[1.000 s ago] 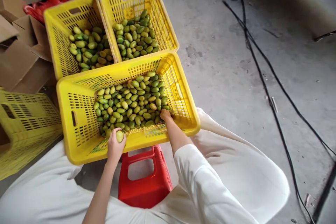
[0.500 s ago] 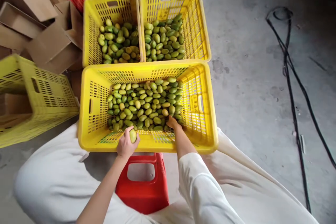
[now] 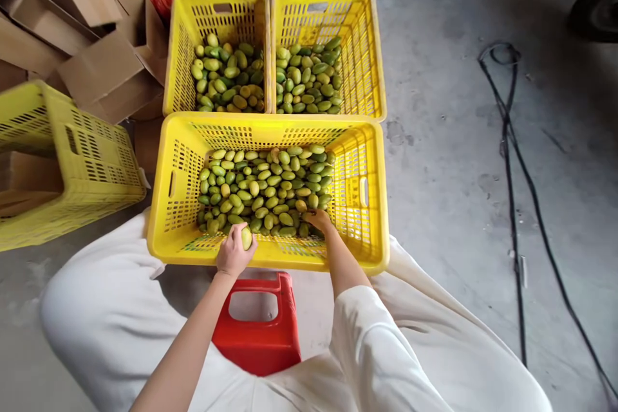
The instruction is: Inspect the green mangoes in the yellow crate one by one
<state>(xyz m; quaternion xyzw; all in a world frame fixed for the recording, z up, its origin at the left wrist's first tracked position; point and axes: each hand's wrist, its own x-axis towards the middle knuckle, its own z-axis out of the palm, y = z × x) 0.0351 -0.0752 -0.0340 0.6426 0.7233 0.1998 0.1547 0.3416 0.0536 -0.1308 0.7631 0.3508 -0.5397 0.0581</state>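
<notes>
My left hand (image 3: 235, 252) is closed around a pale yellow-green oval fruit (image 3: 246, 238), like a small mango, above the near rim of the front yellow crate (image 3: 265, 259). Many loose green and yellowish fruits (image 3: 270, 192) of the same kind cover the bottom of this crate. Inside its near right part, my right hand (image 3: 319, 221) reaches down with fingers stretched over the fruits, touching them beside a yellower one (image 3: 301, 206). Its fingertips are partly hidden, and I see no fruit lifted in it.
Behind stand two more yellow crates, left (image 3: 181, 55) and right (image 3: 364, 55), both with fruits. A tilted yellow crate (image 3: 99, 154) and cardboard boxes (image 3: 103, 71) lie left. A red stool (image 3: 261, 351) is below the front crate. Black cable (image 3: 512, 206) runs along the floor right.
The view has shifted slightly, bringing a wheel in at the upper right. My left hand still holds its fruit; my right hand stays among the fruits, its fingers now stretched further left.
</notes>
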